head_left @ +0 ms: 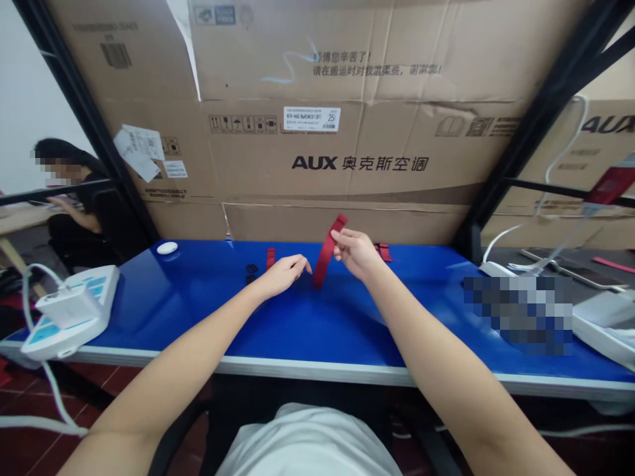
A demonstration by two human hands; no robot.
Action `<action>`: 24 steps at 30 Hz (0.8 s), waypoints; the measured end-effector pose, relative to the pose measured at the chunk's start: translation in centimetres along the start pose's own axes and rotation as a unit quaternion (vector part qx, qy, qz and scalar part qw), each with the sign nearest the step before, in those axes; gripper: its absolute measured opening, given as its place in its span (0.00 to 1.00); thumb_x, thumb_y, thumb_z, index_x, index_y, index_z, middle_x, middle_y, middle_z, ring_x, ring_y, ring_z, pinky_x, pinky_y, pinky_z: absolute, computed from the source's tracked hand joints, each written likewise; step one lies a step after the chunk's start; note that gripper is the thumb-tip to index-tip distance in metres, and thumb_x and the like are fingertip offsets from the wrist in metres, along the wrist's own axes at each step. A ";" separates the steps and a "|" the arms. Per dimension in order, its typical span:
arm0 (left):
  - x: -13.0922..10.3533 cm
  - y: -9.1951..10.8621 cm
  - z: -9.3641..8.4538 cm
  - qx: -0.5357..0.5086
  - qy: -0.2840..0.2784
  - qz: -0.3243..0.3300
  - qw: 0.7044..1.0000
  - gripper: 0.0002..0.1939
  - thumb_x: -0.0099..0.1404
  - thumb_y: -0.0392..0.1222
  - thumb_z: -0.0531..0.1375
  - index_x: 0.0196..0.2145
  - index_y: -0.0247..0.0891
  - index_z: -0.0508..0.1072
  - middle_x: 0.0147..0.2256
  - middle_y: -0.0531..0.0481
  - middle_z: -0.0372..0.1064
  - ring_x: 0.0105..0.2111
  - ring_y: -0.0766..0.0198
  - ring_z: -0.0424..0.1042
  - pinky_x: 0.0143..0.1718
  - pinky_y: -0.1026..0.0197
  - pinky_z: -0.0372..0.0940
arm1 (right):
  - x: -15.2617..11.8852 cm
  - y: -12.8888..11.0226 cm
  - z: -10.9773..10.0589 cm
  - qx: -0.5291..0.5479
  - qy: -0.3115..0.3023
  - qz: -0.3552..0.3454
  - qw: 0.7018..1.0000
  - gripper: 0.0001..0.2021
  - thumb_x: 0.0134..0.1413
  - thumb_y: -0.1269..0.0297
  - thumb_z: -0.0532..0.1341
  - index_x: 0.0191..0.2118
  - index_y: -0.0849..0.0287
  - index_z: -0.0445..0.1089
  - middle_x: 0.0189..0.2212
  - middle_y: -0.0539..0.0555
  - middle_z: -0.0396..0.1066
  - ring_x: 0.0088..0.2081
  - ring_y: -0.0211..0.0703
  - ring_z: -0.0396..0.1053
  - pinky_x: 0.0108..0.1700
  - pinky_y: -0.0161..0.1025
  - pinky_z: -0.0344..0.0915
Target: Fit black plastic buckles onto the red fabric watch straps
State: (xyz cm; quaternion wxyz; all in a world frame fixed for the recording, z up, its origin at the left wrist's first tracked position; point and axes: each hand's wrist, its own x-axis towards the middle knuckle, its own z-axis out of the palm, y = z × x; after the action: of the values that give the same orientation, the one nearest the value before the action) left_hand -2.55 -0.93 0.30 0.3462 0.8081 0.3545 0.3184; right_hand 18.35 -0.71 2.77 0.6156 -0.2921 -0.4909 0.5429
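My right hand (354, 251) pinches a red webbing strap (325, 260) near its upper end. The strap slants down to the left, its lower end at or just above the blue tabletop (317, 330). Just left of it is my left hand (285, 274), fingers loosely bent and slightly apart, with nothing visible in them. Behind that hand lies another red strap piece (270, 258), beside small black parts (252, 269) whose kind I cannot make out. Partly hidden behind my right hand is a further red strap with a black piece (383, 252).
A cardboard wall (258, 172) stands along the table's back edge between black metal posts. At left are a power strip with a white plug (69, 307) and a white oval object (167, 248). Another power strip (600, 340) and cables lie right. A person (74, 192) sits beyond the left post.
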 end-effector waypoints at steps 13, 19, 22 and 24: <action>1.1 -2.0 -2.4 0.162 0.148 -0.113 0.969 0.19 0.70 0.52 0.45 0.27 0.40 0.61 0.24 0.51 0.65 0.26 0.62 0.67 0.30 0.61 0.60 | 1.7 2.6 -2.0 -0.307 0.097 0.024 0.946 0.11 0.50 0.66 0.65 0.40 0.63 0.70 0.37 0.62 0.75 0.39 0.49 0.74 0.45 0.48 0.70; -0.3 -3.0 -4.9 0.366 0.122 -0.247 0.889 0.16 0.67 0.51 0.52 0.40 0.35 0.68 0.39 0.32 0.74 0.43 0.43 0.73 0.41 0.49 0.64 | 2.5 2.7 -5.7 -0.714 0.136 0.142 0.672 0.25 0.50 0.64 0.63 0.53 0.71 0.66 0.53 0.77 0.64 0.58 0.68 0.60 0.58 0.59 0.55; -0.7 -2.8 -5.8 0.439 0.121 -0.287 0.843 0.18 0.68 0.48 0.49 0.48 0.32 0.65 0.45 0.28 0.72 0.47 0.40 0.72 0.42 0.48 0.65 | 2.5 3.2 -5.7 -0.722 0.121 0.162 0.662 0.25 0.50 0.62 0.63 0.53 0.71 0.66 0.53 0.77 0.64 0.59 0.70 0.58 0.59 0.63 0.51; -0.9 -2.9 -6.4 0.457 0.119 -0.305 0.827 0.19 0.67 0.47 0.50 0.50 0.31 0.64 0.47 0.28 0.70 0.48 0.40 0.71 0.44 0.48 0.65 | 2.2 3.5 -5.1 -0.724 0.098 0.150 0.666 0.24 0.51 0.62 0.62 0.52 0.70 0.67 0.54 0.76 0.64 0.59 0.69 0.59 0.59 0.63 0.51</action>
State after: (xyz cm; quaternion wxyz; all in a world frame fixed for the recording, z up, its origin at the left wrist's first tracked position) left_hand -8.89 1.95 1.37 -0.0281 0.6807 0.7263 0.0917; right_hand 21.54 3.14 -1.48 0.1648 -0.7671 -0.6160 0.0699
